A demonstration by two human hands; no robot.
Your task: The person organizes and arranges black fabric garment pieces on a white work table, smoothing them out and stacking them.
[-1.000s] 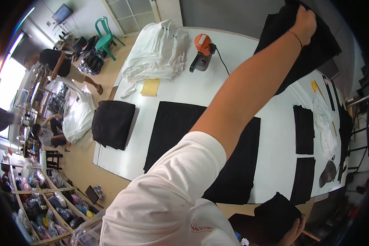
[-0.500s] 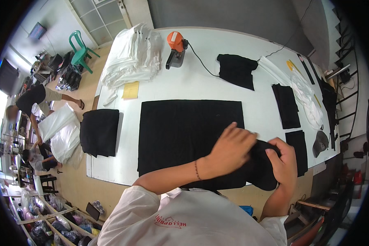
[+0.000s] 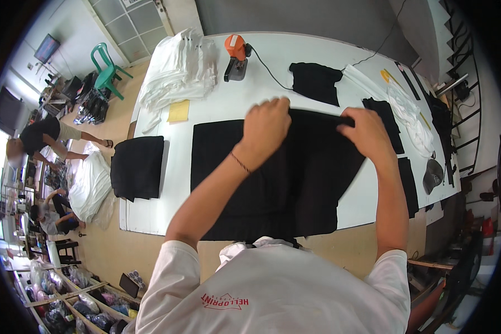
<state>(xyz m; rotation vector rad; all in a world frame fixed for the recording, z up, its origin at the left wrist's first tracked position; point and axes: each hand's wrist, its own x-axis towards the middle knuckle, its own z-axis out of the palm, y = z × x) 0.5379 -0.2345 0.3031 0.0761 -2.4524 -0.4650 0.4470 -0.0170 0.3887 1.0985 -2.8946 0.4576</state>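
A piece of black fabric [image 3: 323,150] is stretched between my hands, its far edge raised over the table. My left hand [image 3: 265,129] is closed on the upper left part of that edge. At the upper right corner, my right hand [image 3: 367,132] pinches the fabric between thumb and fingers. Beneath it, a wide flat layer of black cloth [image 3: 217,161] lies on the white table [image 3: 175,209], partly covered by my left forearm and the held piece.
A folded black stack [image 3: 137,167] lies at left, behind it a white fabric pile [image 3: 178,72] and yellow paper [image 3: 178,111]. An orange corded cutter [image 3: 236,55] stands at the far side. Black pieces [image 3: 316,83] and a grey cap [image 3: 433,176] lie right. Two people work far left.
Both hands have moved farther from my body and apart. The black piece, bunched at the right before, is now spread between them over the flat cloth.
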